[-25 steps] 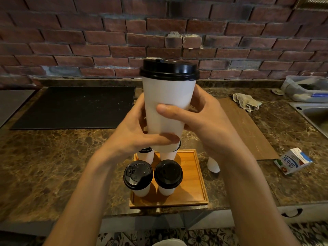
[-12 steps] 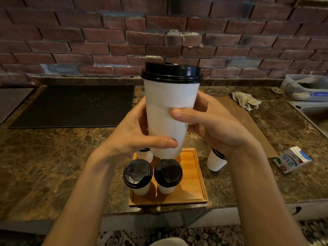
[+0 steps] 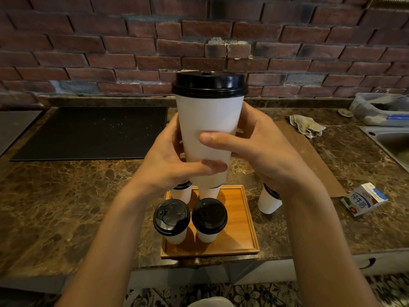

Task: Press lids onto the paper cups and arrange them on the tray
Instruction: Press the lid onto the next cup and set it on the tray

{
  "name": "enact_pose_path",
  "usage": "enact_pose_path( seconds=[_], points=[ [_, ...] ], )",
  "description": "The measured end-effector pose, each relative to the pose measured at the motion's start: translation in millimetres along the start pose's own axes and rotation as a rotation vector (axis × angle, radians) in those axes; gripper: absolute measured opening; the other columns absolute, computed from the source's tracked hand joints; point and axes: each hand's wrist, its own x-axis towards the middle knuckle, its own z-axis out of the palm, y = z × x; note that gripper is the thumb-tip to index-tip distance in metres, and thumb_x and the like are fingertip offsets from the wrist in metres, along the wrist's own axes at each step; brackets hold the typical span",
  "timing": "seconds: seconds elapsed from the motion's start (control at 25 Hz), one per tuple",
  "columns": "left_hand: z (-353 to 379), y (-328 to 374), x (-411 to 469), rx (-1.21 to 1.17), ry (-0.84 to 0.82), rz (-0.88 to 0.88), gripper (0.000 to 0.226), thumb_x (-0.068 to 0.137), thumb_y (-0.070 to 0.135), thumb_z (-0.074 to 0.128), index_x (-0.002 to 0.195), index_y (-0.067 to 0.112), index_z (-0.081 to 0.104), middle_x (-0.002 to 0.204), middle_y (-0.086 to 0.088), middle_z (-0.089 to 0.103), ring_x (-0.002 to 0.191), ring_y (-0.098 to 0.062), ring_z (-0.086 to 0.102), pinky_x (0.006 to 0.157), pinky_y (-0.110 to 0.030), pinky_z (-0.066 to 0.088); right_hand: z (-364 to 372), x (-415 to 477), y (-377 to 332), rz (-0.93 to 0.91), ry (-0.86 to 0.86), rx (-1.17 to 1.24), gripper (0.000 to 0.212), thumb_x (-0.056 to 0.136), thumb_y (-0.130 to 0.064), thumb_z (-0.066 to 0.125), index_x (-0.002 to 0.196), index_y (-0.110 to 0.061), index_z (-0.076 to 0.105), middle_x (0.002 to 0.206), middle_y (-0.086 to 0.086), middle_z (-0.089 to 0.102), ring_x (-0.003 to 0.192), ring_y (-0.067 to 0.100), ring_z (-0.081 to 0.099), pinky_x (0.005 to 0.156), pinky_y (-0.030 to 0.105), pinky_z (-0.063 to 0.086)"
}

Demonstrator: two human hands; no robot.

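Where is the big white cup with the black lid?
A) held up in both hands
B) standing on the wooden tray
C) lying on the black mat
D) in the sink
A: the left hand and the right hand both grip the white cup, up in the air above the wooden tray.

The small white carton lying on its side bears blue characters reading "纯牛奶".
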Motion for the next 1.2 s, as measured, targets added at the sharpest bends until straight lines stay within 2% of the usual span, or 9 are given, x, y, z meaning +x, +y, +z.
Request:
enact_pose_path(
  seconds=[0.08,0.24,0.36,0.44,0.56,0.68,0.88,1.04,1.2],
  points=[
    [1.4,0.3,0.7,0.030,0.032,0.012,0.094,0.052,0.034,0.085,0.135,0.027,0.041,0.123,0.008,0.058,0.115,-0.012,0.058,0.083,-0.028,0.055,2.4,-0.1,-2.2,-0.005,0.028,-0.035,0.074,0.063,-0.039,0.081,0.130,-0.023,0.053,0.117,-0.007,0.065,0.109,0.007,0.063,0.088,0.031,0.057],
    [4.5,0.1,1.4,0.045,0.085,0.034,0.090,0.052,0.035,0.085,0.130,0.037,0.039,0.123,0.014,0.056,0.115,-0.004,0.056,0.079,-0.016,0.053,9.1,-0.2,-1.6,-0.007,0.093,-0.074,0.072,0.068,-0.035,0.081,0.132,-0.024,0.051,0.116,-0.011,0.063,0.105,0.000,0.061,0.085,0.021,0.056],
    [8.5,-0.7,2.0,0.050,0.101,0.040,0.094,0.048,0.029,0.086,0.127,0.041,0.038,0.127,0.010,0.053,0.118,-0.007,0.054,0.081,-0.017,0.053,15.8,0.0,4.3,0.016,0.180,-0.125,0.075,0.070,-0.036,0.084,0.135,-0.025,0.048,0.122,-0.010,0.060,0.110,0.005,0.059,0.089,0.032,0.057],
    [10.9,0.0,1.5,0.053,0.107,0.043,0.096,0.046,0.029,0.089,0.125,0.043,0.037,0.124,0.014,0.053,0.116,0.000,0.054,0.080,-0.013,0.051,19.9,-0.1,7.5,0.029,0.212,-0.129,0.077,0.069,-0.038,0.084,0.136,-0.025,0.047,0.124,-0.008,0.059,0.112,0.009,0.058,0.090,0.038,0.056],
    [12.2,0.0,0.7,0.052,0.116,0.041,0.088,0.052,0.030,0.083,0.126,0.041,0.037,0.120,0.016,0.053,0.112,0.005,0.054,0.077,-0.010,0.050,21.3,-0.4,9.5,0.016,0.222,-0.113,0.076,0.070,-0.036,0.084,0.136,-0.025,0.048,0.124,-0.007,0.059,0.113,0.011,0.058,0.090,0.039,0.057],
    [9.2,1.9,1.5,0.062,0.106,0.025,0.092,0.050,0.028,0.089,0.127,0.040,0.039,0.121,0.015,0.055,0.113,-0.001,0.056,0.077,-0.013,0.052,17.5,0.2,8.1,-0.005,0.207,-0.095,0.073,0.071,-0.036,0.084,0.134,-0.027,0.049,0.123,-0.010,0.060,0.113,0.008,0.058,0.090,0.036,0.057],
    [-1.9,6.9,2.7,0.084,0.031,0.025,0.077,0.051,0.039,0.084,0.118,0.044,0.046,0.113,0.022,0.061,0.108,-0.001,0.059,0.076,-0.015,0.053,9.9,-0.9,2.7,-0.011,0.115,-0.025,0.071,0.068,-0.042,0.081,0.131,-0.032,0.051,0.119,-0.014,0.062,0.111,0.000,0.059,0.087,0.024,0.056],
    [-4.4,4.8,2.3,0.058,-0.001,0.007,0.075,0.052,0.037,0.084,0.117,0.045,0.047,0.110,0.023,0.062,0.106,-0.003,0.060,0.074,-0.017,0.054,5.1,-1.2,2.4,0.000,0.046,-0.017,0.071,0.068,-0.037,0.080,0.133,-0.031,0.052,0.122,-0.012,0.063,0.115,0.006,0.059,0.093,0.037,0.056],
    [-5.2,3.3,0.7,0.010,-0.049,-0.007,0.072,0.055,0.031,0.083,0.116,0.042,0.048,0.106,0.025,0.064,0.103,0.000,0.062,0.073,-0.013,0.052,-0.9,-0.8,6.3,-0.009,-0.036,-0.009,0.061,0.068,-0.034,0.079,0.124,-0.037,0.056,0.116,-0.016,0.066,0.112,0.005,0.062,0.092,0.035,0.056]
  ],
)
